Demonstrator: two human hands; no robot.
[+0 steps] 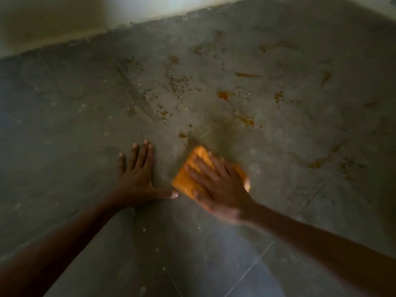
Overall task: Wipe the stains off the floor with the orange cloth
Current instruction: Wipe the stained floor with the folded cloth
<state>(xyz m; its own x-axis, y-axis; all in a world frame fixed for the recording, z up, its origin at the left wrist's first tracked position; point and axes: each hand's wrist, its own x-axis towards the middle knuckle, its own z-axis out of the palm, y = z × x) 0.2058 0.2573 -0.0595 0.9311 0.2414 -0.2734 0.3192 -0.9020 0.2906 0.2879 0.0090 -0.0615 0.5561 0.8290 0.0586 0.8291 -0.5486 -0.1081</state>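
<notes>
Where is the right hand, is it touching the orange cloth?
Touching. The head view shows the right hand lying flat on top of the orange cloth, fingers spread over it, pressing it onto the floor.

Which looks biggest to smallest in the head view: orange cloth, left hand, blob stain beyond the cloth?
1-2. orange cloth and left hand: look alike, cloth partly under right hand, so unranked.
3. blob stain: clearly smallest, though farther.

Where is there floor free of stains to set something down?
Free: the floor nearer you than the left hand and right hand; also left of the left hand, up to the wall. Crowded: stains spread beyond the cloth and to its right.
</notes>
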